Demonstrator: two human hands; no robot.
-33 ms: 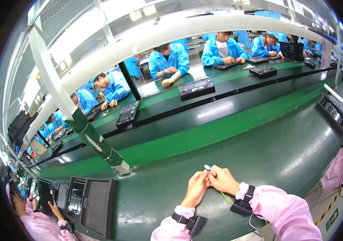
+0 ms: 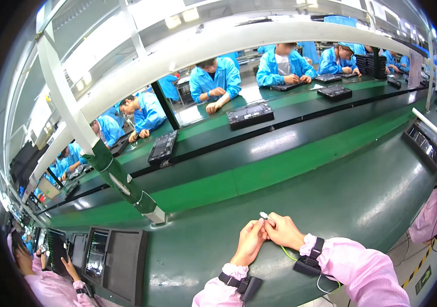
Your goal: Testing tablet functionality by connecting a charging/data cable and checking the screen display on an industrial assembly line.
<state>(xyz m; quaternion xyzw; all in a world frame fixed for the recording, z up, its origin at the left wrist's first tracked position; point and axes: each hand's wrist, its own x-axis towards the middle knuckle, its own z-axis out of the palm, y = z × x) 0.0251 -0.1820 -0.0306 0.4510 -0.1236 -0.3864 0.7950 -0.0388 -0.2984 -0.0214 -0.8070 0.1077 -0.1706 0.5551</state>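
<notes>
My left hand (image 2: 249, 241) and my right hand (image 2: 284, 231) meet above the green worktop (image 2: 198, 240), their fingertips pinched together. Between them a small white piece (image 2: 264, 215), which looks like a plug or connector, sticks out past the fingers. Its lower part is hidden by the fingers, so its exact kind is unclear. From beneath my right hand a thin yellow-green cable (image 2: 288, 254) runs toward the black box (image 2: 308, 265) strapped at my right wrist. Another black box (image 2: 250, 287) is strapped at my left wrist. Both sleeves are pink.
A black foam tray (image 2: 122, 263) lies at the left, near a person in pink (image 2: 49, 289). A wrapped post (image 2: 126, 184) rises from the worktop. Opened black devices (image 2: 250, 115) sit along the far line, where several people in blue work. Another black tray (image 2: 423, 140) lies at the right.
</notes>
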